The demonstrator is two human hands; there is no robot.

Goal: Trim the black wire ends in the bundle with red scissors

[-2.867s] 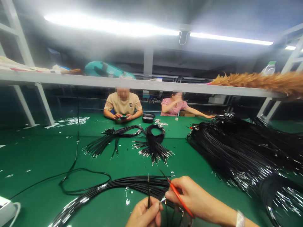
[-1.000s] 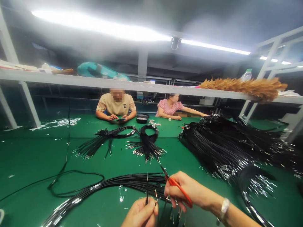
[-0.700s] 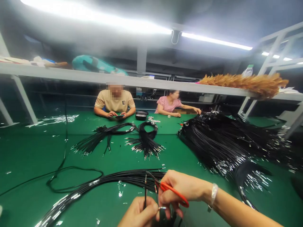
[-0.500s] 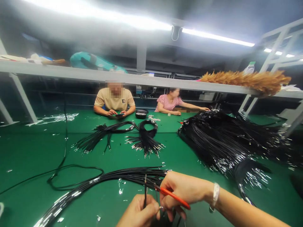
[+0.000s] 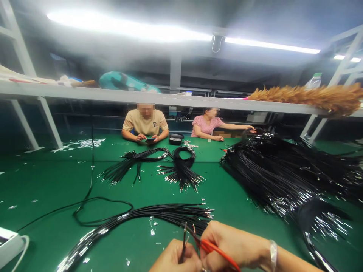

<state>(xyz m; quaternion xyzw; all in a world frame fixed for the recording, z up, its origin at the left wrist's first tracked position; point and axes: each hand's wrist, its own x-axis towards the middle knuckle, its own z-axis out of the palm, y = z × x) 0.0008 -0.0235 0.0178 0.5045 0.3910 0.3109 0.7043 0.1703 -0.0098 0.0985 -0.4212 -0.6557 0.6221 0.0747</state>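
At the lower middle, my left hand [image 5: 177, 257] pinches a short black cable end [image 5: 183, 243] that stands upright with a bare tip. Close beside it, my right hand [image 5: 224, 243] is closed around red-handled cutters [image 5: 218, 253]. Their dark jaws point left, near the cable end and a thin red wire [image 5: 194, 227]. Whether the jaws touch the wire I cannot tell. Just behind both hands lies a long bundle of black cables [image 5: 133, 212] with stripped tips. Fingers hide the lower part of what I hold.
A large heap of black cables [image 5: 269, 170] fills the right side. Two smaller bundles, one left [image 5: 124, 166] and one coiled [image 5: 183, 170], lie mid-table. Two people sit opposite, one in beige [image 5: 146, 122], one in pink [image 5: 207, 124]. A shelf [image 5: 170, 99] crosses above; a white box [image 5: 10, 245] stands lower left.
The view has shifted, so the scene sits further right and lower. My right hand and the cutters have closed in on the cable end; a red wire shows by the jaws.
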